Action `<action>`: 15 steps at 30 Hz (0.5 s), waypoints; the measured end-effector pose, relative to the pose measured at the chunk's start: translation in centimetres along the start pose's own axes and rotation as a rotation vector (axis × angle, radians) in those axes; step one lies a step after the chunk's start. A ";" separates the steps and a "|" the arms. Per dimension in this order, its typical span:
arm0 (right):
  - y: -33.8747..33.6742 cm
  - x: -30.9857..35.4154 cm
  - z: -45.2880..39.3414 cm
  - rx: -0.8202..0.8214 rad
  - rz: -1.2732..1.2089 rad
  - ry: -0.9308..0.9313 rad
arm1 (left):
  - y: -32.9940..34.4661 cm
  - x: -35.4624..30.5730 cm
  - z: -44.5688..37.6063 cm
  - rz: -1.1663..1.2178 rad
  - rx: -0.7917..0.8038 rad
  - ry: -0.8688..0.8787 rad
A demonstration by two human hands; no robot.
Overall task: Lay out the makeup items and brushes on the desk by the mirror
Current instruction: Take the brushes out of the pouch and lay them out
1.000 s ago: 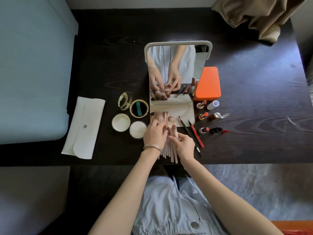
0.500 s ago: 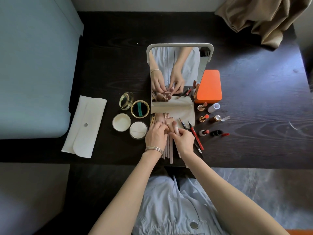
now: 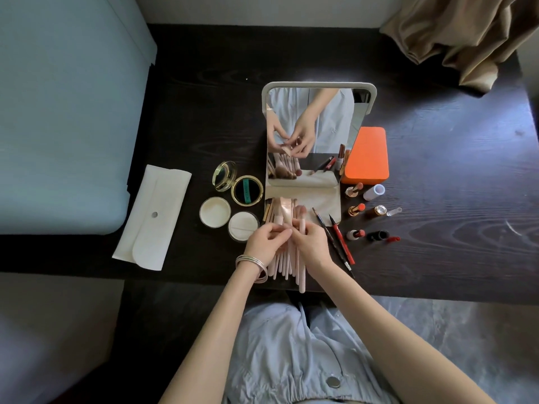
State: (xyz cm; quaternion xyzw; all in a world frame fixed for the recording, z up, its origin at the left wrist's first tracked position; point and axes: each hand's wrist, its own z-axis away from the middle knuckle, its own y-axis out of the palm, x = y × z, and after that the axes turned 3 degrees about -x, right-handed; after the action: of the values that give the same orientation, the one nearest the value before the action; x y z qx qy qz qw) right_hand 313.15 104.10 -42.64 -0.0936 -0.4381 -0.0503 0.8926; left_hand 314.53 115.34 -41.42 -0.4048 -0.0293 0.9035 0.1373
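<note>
A white-framed mirror (image 3: 318, 132) stands on the dark desk (image 3: 437, 158). In front of it several pink makeup brushes (image 3: 284, 265) lie side by side, heads toward the mirror. My left hand (image 3: 267, 242), with bangles on the wrist, rests over the brush handles with its fingers curled on one. My right hand (image 3: 312, 243) pinches a pink brush (image 3: 302, 275) whose handle sticks out past the desk's near edge. Two pencils (image 3: 339, 240) lie right of the brushes. Lipsticks (image 3: 355, 209) and small bottles (image 3: 374, 192) sit further right.
An orange case (image 3: 367, 154) lies right of the mirror. An open gold compact (image 3: 246, 189) and two round white powder pots (image 3: 215, 212) sit left of the brushes. A white pouch (image 3: 153, 217) lies at the desk's left. A tan cloth (image 3: 466, 39) hangs at the far right corner.
Both hands have drawn together over the brush handles. My right hand has pulled one pink brush toward me, so its handle now overhangs the desk's edge.
</note>
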 end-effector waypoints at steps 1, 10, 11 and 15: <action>-0.1 0.0 0.0 0.036 -0.017 0.002 | -0.3 -0.1 0.2 0.060 0.030 -0.031; -1.4 -1.3 0.4 0.125 -0.124 0.069 | -0.5 0.1 0.7 0.123 0.192 -0.100; -1.5 -1.3 0.4 0.085 -0.082 0.076 | -0.2 0.1 0.7 0.122 0.175 -0.106; -2.5 -1.0 0.0 0.026 0.130 0.096 | 0.8 0.3 0.4 -0.272 -0.031 0.033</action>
State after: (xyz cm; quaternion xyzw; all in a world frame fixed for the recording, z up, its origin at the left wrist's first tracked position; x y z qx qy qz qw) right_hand 312.16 101.69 -43.12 -0.1078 -0.3885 0.0089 0.9151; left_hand 313.88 114.71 -41.49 -0.4140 -0.0956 0.8693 0.2527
